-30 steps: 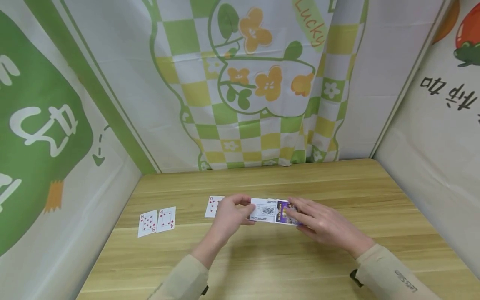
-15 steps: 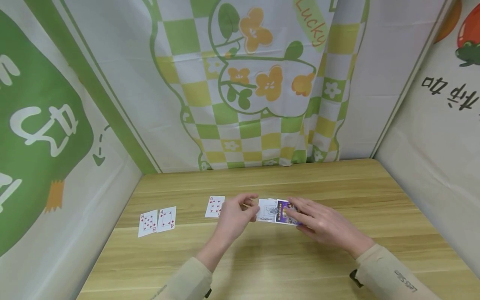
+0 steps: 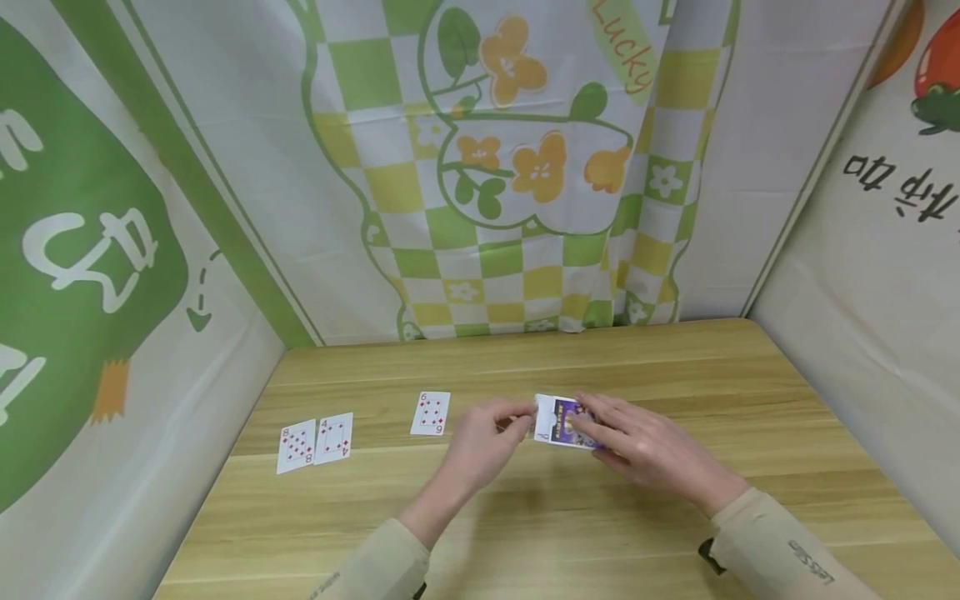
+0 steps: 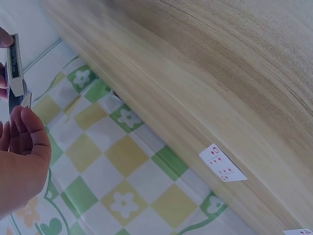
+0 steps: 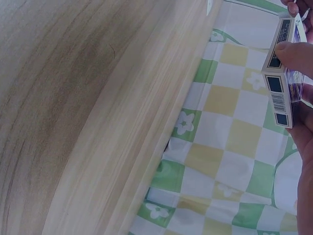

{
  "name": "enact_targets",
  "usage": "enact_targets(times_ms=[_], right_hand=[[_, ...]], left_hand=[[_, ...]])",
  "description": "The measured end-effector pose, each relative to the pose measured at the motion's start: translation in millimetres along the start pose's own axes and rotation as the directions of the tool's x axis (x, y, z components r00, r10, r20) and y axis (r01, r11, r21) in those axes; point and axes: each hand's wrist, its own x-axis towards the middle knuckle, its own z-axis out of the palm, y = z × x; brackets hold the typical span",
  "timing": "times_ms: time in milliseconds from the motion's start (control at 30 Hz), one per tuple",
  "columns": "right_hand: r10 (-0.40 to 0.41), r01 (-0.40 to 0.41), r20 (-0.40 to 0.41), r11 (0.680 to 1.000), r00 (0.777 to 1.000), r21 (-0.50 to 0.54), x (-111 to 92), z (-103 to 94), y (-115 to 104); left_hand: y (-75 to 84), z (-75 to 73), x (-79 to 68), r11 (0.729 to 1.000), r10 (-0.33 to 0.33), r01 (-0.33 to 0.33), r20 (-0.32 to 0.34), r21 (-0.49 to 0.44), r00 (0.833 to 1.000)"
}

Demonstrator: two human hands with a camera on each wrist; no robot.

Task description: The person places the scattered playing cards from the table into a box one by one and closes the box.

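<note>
In the head view my right hand (image 3: 648,442) holds a purple playing card box (image 3: 567,422), its mouth facing left. White playing cards (image 3: 543,418) stick partly out of that mouth. My left hand (image 3: 480,446) pinches them at their outer end with thumb and fingers. From the left wrist the card edge (image 4: 28,100) shows at my left fingertips, just below the box (image 4: 15,63). In the right wrist view my right thumb lies along the side of the box (image 5: 278,95); much of that hand is cut off by the frame.
On the wooden table (image 3: 480,533) a six of diamonds (image 3: 431,413) lies face up, left of my left hand. Farther left, an eight of diamonds (image 3: 296,447) and a four of diamonds (image 3: 333,438) lie side by side. A patterned curtain (image 3: 517,275) hangs behind the table.
My left hand has moved right, and the joker cards have slid farther into the box. The six of diamonds is now fully uncovered. My right hand and the box have stayed put.
</note>
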Motion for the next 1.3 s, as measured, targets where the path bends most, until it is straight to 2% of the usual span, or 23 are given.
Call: enact_targets(times_ms=[233, 433, 500, 600, 833, 967, 1033, 1167, 1300], right_hand=[[-0.001, 0.001, -0.009, 1.0, 1.0, -0.008, 0.7, -2.6, -0.6], [-0.002, 0.002, -0.022, 1.0, 1.0, -0.001, 1.1, -3.0, -1.0], [-0.005, 0.005, -0.03, 1.0, 1.0, 0.0, 1.1, -2.5, -0.7], [-0.007, 0.007, -0.027, 1.0, 1.0, 0.0, 1.2, -2.9, -0.5], [-0.002, 0.002, -0.009, 1.0, 1.0, -0.002, 0.2, -2.3, 0.4], [-0.015, 0.015, -0.032, 1.0, 0.999, -0.003, -0.2, -1.0, 1.4], [-0.017, 0.017, -0.035, 1.0, 0.999, -0.005, -0.3, -0.9, 1.4], [-0.015, 0.015, -0.025, 1.0, 1.0, -0.007, -1.2, -1.1, 1.2], [-0.02, 0.02, -0.025, 1.0, 0.999, -0.004, -2.3, 0.2, 2.0]], left_hand=[[1.2, 2.3, -1.1, 0.997, 0.008, -0.016, 0.097, 0.073, 0.995], [0.4, 4.0, -3.1, 0.996, 0.023, -0.038, 0.184, 0.081, 0.983], [-0.3, 3.8, -3.6, 0.996, 0.03, -0.046, 0.193, 0.08, 0.981], [-1.7, 2.0, -3.3, 0.995, 0.045, -0.059, 0.167, 0.079, 0.985], [-8.6, -8.1, 0.2, 0.996, 0.049, -0.053, 0.051, 0.066, 0.997], [-20.9, -15.1, 5.0, 0.993, 0.067, -0.065, -0.015, 0.094, 0.998], [-28.7, -19.7, 6.9, 0.992, 0.046, -0.042, -0.035, 0.121, 0.998], [-47.6, -30.6, 11.5, 0.978, -0.014, 0.02, -0.032, 0.208, 0.999], [-73.0, -43.3, 18.2, 0.949, -0.058, 0.054, 0.006, 0.311, 0.998]])
